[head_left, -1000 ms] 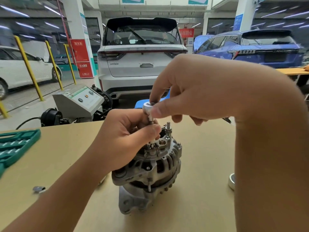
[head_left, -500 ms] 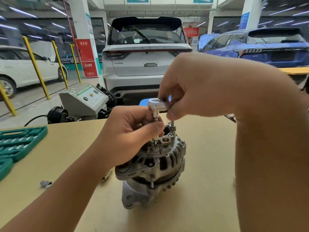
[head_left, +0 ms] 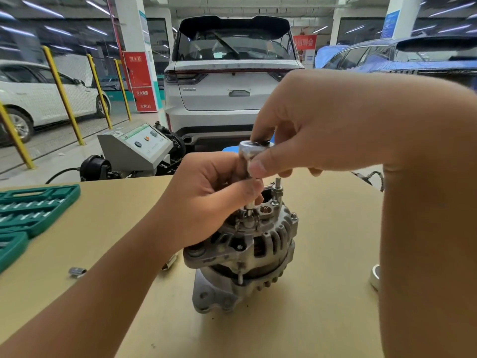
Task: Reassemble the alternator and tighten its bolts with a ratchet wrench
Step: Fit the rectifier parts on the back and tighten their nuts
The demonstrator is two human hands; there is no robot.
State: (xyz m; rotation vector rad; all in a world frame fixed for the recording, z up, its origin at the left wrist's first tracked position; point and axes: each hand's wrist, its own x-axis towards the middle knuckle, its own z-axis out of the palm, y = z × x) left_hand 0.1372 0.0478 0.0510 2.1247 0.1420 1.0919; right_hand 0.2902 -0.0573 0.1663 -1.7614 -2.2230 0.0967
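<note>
A silver alternator (head_left: 242, 251) stands upright in the middle of the tan table (head_left: 322, 319). A ratchet wrench (head_left: 249, 151) sits vertically over its top, socket down on a bolt. My right hand (head_left: 309, 125) grips the ratchet's round chrome head from above; the handle is hidden under my palm. My left hand (head_left: 206, 197) pinches the socket shaft just above the alternator's top. A threaded stud (head_left: 278, 188) rises from the top, to the right of my fingers.
A green socket-set case (head_left: 31, 208) lies open at the table's left edge. A small metal piece (head_left: 77, 271) and a brass-coloured part (head_left: 169, 262) lie left of the alternator. A white round object (head_left: 374, 277) shows at the right. A test bench and parked cars stand beyond.
The view has shifted slightly. My right hand has turned a little on the ratchet head, while my left hand stays pinched on the socket shaft over the alternator.
</note>
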